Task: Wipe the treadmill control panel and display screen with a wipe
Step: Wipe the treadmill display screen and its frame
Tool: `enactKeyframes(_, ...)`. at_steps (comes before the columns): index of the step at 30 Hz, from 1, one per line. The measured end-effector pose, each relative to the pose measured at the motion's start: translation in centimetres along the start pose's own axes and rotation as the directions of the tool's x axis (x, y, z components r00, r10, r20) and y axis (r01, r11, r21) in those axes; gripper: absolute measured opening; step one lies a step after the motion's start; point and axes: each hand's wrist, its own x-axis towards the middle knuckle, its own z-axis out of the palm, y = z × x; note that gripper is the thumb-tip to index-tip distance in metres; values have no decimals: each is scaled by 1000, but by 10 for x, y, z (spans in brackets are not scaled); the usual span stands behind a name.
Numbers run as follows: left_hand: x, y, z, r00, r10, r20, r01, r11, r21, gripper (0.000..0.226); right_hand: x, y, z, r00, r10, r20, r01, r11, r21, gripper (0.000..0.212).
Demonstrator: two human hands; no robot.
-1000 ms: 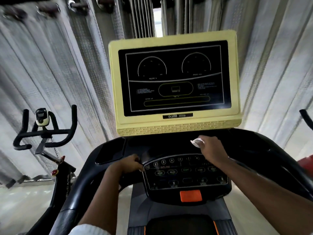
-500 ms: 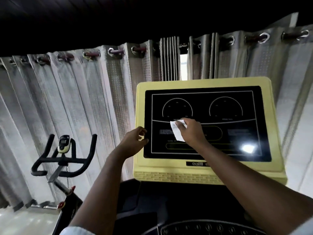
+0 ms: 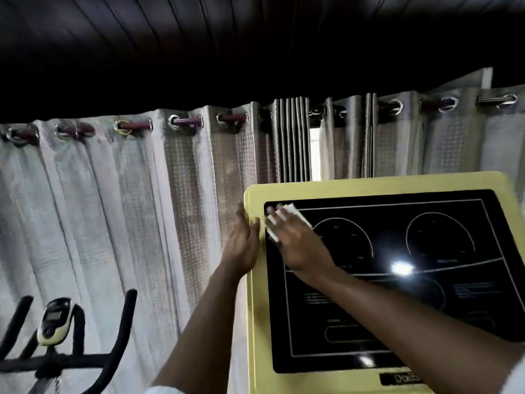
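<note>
The treadmill's black display screen (image 3: 412,280) sits in a pale yellow frame (image 3: 257,308) at the right of the head view. My right hand (image 3: 298,245) lies flat on the screen's upper left corner and presses a white wipe (image 3: 277,220) against the glass; the wipe shows past my fingertips. My left hand (image 3: 241,245) holds the frame's left edge, thumb on the front and fingers behind it. The control panel below the screen is out of view.
Grey eyelet curtains (image 3: 142,209) hang behind the treadmill, with a bright gap (image 3: 314,155) between them. An exercise bike's black handlebars (image 3: 65,356) with a small console stand at the lower left. A dark ceiling fills the top.
My right hand slid the wipe from the screen's middle up to its upper left corner. My left hand moved up the frame's left edge. The view tilted higher and left.
</note>
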Motion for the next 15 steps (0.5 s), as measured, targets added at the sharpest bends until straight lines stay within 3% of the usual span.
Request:
enactKeyframes(2, -2, -6, 13, 995, -62, -81, 51, 990, -129, 50, -2, 6, 9, 996, 4, 87, 1, 999, -54, 54)
enactKeyframes(5, -3, -13, 24, 973, -124, -194, 68, 960, -271, 39, 3, 5, 5, 969, 241, -48, -245, 965, -93, 58)
enactKeyframes(8, -4, -20, 26, 960, -190, -205, 107, 928, -358, 39, 5, 1, 7, 999, 37, 40, -32, 992, -123, 62)
enactKeyframes(9, -5, -22, 27, 957, -196, -216, 113, 931, -346, 42, 8, 2, 7, 999, 43, 23, -40, 991, -126, 61)
enactKeyframes(11, -4, -23, 28, 955, -190, -227, 111, 940, -322, 46, 16, 6, 4, 969, 236, -72, -242, 966, -91, 57)
enactKeyframes(12, -3, -24, 29, 954, -191, -230, 116, 945, -305, 53, 19, 6, 4, 964, 253, -80, -258, 963, -75, 55)
enactKeyframes(15, -4, -24, 29, 954, -188, -231, 113, 946, -305, 59, 15, 7, 11, 998, -45, 35, 49, 995, -92, 54)
